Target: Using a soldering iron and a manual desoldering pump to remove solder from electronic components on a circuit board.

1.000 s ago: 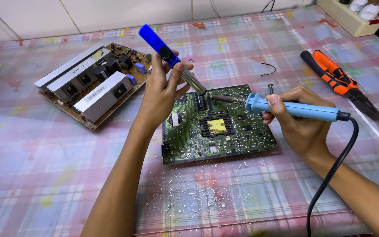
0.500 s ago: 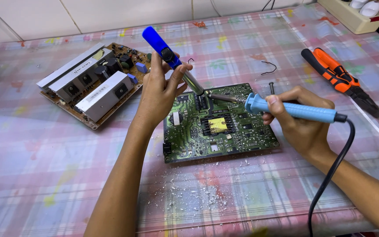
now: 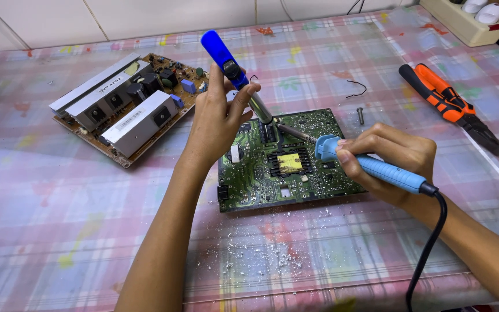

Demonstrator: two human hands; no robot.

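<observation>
A green circuit board (image 3: 313, 176) lies flat on the checked tablecloth in front of me. My left hand (image 3: 218, 118) grips a blue desoldering pump (image 3: 226, 60), held tilted with its metal nozzle down on the board's upper middle. My right hand (image 3: 391, 159) holds a light-blue soldering iron (image 3: 376, 169) by its handle. The iron's metal tip (image 3: 293, 132) reaches left and meets the pump nozzle on the board. The iron's black cord (image 3: 425, 248) runs down toward the bottom edge.
A brown power board (image 3: 128, 104) with silver heat sinks lies at the upper left. Orange-and-black pliers (image 3: 449, 104) rest at the right. A screw (image 3: 360, 115) and a bent wire (image 3: 356, 86) lie behind the green board. White solder crumbs (image 3: 272, 254) litter the cloth. A power strip (image 3: 463, 23) sits at the far right corner.
Both hands stay on the same spot of the green board. The view has shifted slightly; pump and iron keep their positions.
</observation>
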